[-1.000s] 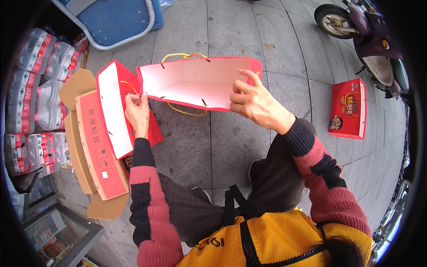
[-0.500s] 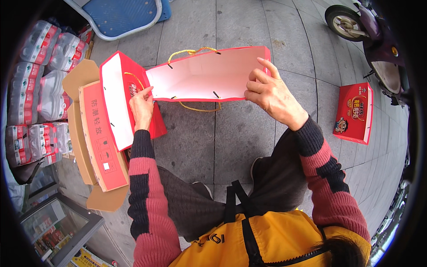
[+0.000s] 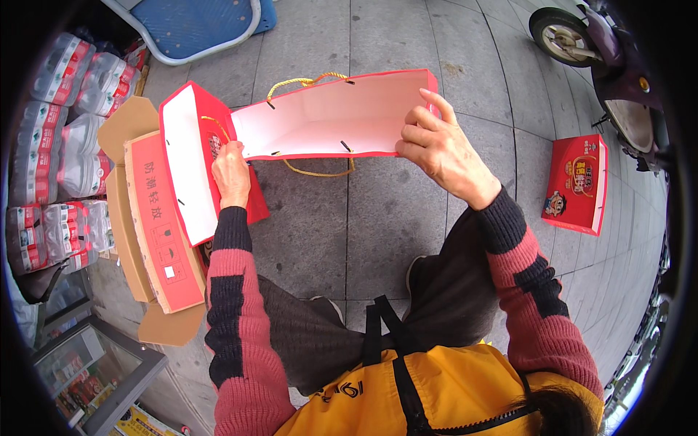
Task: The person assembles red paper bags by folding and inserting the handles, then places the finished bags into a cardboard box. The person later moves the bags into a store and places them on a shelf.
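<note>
left hand (image 3: 232, 176) and right hand (image 3: 442, 151) pinch opposite ends of the red bag (image 3: 327, 116), seemingly spreading it; next likely needs an even pull.

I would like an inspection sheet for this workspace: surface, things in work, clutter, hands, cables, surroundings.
Surface: grey paving, with dark spots.
Things in work: open red bag, white inside, with yellow cord handles; second red bag at its left.
Clutter: cardboard box, flaps open, at left; another red bag apart at right.
Hands: left hand at the open bag's near left corner, grip partly hidden; right hand holds its right end.
Cables: nothing seen.
Surroundings: bottle packs at left; scooter at upper right.
</note>
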The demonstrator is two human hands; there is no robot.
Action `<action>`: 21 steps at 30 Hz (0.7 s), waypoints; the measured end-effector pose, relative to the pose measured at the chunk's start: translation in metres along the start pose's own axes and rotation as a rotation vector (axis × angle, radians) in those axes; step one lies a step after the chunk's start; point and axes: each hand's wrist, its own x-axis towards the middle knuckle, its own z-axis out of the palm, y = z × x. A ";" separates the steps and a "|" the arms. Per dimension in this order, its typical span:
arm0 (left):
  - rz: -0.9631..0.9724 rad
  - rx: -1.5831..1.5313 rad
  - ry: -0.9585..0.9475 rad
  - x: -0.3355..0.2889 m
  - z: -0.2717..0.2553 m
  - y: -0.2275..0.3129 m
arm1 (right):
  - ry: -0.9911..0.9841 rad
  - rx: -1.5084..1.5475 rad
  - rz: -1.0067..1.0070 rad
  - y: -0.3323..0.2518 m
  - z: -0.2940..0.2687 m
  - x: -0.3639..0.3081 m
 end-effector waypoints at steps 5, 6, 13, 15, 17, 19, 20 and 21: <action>-0.090 -0.135 0.170 0.002 -0.017 0.005 | 0.051 -0.001 0.066 0.007 0.004 -0.005; -0.133 -0.162 0.186 0.001 -0.020 0.007 | 0.060 -0.007 0.075 0.009 0.005 -0.006; -0.478 -0.674 0.077 -0.010 -0.026 0.020 | 0.144 -0.154 0.150 0.028 -0.007 -0.014; -0.543 -0.608 -0.214 -0.018 -0.030 0.024 | 0.170 -0.169 0.144 0.032 -0.012 -0.017; -0.510 -0.361 -0.621 -0.030 -0.032 0.029 | 0.189 -0.190 0.138 0.034 -0.016 -0.021; -0.252 -0.112 -0.507 -0.033 -0.032 0.029 | 0.187 -0.181 0.128 0.034 -0.020 -0.023; -0.139 0.004 -0.465 -0.034 -0.032 0.029 | 0.187 -0.157 0.118 0.033 -0.022 -0.024; -0.315 -0.096 -0.562 -0.031 -0.032 0.026 | 0.202 -0.138 0.094 0.032 -0.024 -0.024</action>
